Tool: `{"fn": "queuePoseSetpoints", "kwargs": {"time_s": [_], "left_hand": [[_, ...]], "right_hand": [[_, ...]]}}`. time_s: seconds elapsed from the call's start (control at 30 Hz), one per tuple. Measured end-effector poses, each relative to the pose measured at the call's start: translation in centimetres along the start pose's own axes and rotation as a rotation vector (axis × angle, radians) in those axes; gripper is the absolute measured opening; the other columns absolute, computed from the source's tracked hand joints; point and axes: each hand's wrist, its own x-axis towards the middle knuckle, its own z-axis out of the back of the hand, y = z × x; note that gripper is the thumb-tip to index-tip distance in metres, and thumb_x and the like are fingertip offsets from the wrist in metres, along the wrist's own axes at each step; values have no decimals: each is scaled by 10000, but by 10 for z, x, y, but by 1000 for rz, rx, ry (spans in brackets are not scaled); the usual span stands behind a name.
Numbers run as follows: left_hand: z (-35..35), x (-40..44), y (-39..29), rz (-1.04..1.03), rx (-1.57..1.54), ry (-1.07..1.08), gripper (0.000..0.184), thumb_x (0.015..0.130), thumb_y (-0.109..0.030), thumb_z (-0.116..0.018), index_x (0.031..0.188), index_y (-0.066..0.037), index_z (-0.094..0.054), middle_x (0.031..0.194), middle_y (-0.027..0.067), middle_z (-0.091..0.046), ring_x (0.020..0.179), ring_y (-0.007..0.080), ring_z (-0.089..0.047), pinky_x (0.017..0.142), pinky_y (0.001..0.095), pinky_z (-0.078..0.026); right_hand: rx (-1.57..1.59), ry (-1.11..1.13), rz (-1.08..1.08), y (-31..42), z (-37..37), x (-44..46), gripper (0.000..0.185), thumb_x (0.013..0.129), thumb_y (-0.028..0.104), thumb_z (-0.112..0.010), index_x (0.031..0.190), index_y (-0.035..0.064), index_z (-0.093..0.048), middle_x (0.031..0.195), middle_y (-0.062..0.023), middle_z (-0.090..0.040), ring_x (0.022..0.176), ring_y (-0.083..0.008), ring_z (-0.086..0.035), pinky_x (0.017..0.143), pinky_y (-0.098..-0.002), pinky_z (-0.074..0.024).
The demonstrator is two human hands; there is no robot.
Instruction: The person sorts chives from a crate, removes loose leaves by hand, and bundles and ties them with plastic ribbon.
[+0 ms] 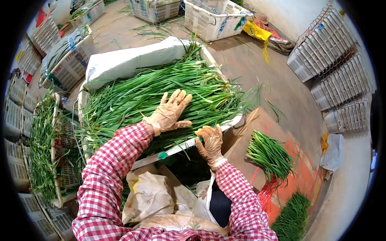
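Observation:
A white plastic crate (pixel 177 148) heaped with long garlic chives (pixel 132 100) stands in front of me. My left hand (pixel 169 112), in a tan glove, lies on the chives with its fingers spread and grips nothing. My right hand (pixel 211 143), gloved alike, is at the crate's near rim with its fingers bent over it; its fingertips are partly hidden. A rolled white sheet (pixel 136 60) covers the crate's far side. To the right of my right hand, a bunch of chives (pixel 270 156) rests on cardboard (pixel 241 156).
More greens (pixel 293 217) lie at the lower right, near red plastic strands (pixel 269 197). A crate of loose greens (pixel 43 148) is at my left. Stacked crates (pixel 325 44) line the right wall. Another white crate (pixel 213 20) stands beyond, beside a yellow bag (pixel 257 30).

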Motion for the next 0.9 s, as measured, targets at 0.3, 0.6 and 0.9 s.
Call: {"fn": "queuePoseSetpoints", "kwargs": {"time_s": [0.3, 0.6, 0.9], "left_hand": [[3, 29, -28, 155, -115, 270, 1364, 491, -656, -779, 1457, -20, -56, 1453, 347, -125, 1370, 488, -98, 1069, 608, -150], [3, 46, -8, 375, -108, 219, 1262, 535, -571, -788, 1437, 17, -129, 1463, 282, -191, 1380, 402, -164, 1084, 573, -172], [2, 56, 2, 421, -172, 342, 1303, 539, -679, -736, 1426, 62, -134, 1460, 287, -209, 1387, 392, -160, 1118, 514, -136]], "right_hand": [[-40, 22, 17, -4, -9, -5, 226, 877, 358, -554, 1007, 174, -563, 1051, -8, -541, 1105, -224, -478, 1053, -463, -180], [-34, 18, 78, -9, -4, -5, 371, 854, 346, -584, 1184, 179, -555, 1114, -7, -561, 1131, -203, -484, 1071, -449, -187], [-28, 4, 53, -4, -2, -5, 396, 889, 346, -545, 1248, 181, -515, 1130, -12, -558, 1141, -216, -472, 1076, -459, -182]]}}
